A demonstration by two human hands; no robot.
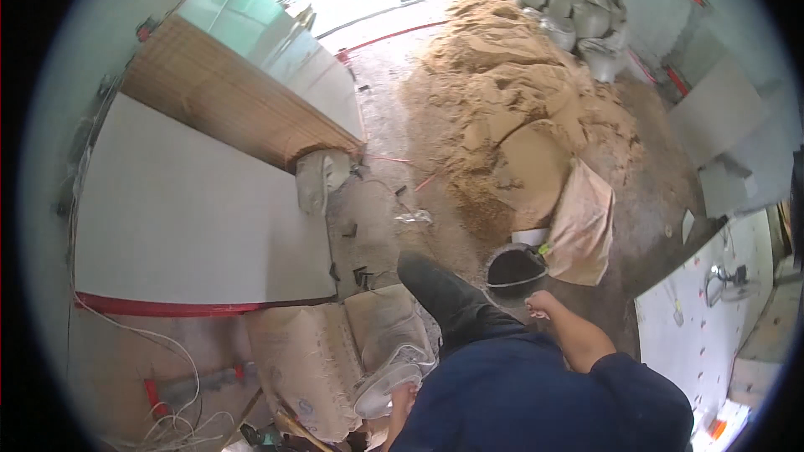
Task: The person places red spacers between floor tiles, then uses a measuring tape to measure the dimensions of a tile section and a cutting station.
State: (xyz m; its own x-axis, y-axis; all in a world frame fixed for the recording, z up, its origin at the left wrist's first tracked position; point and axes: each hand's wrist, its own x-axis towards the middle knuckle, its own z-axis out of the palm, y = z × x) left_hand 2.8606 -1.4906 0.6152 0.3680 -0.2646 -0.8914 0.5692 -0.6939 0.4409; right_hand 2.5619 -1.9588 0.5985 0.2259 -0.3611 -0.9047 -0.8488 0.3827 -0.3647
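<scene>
My left hand [403, 399] is low in the view, its fingers closed at the edge of a pale, round-edged thing [375, 396] like a shallow basin. That thing lies against a paper sack [381, 326] of grey powder. My right hand [541, 304] is closed in a fist just below a black bucket [512, 266]. A thin pale handle curves across the bucket's near side. Whether the fist grips the handle I cannot make out. Beyond the bucket a pale woven sack [584, 222] leans against the sand.
A large sand heap [519, 109] stretches away ahead, with stuffed white sacks [582, 12] at its far right. White panels [201, 209] and brown boards [234, 88] stand at left. Another full paper sack [301, 364] lies near my left arm. A white board [699, 310] is at right.
</scene>
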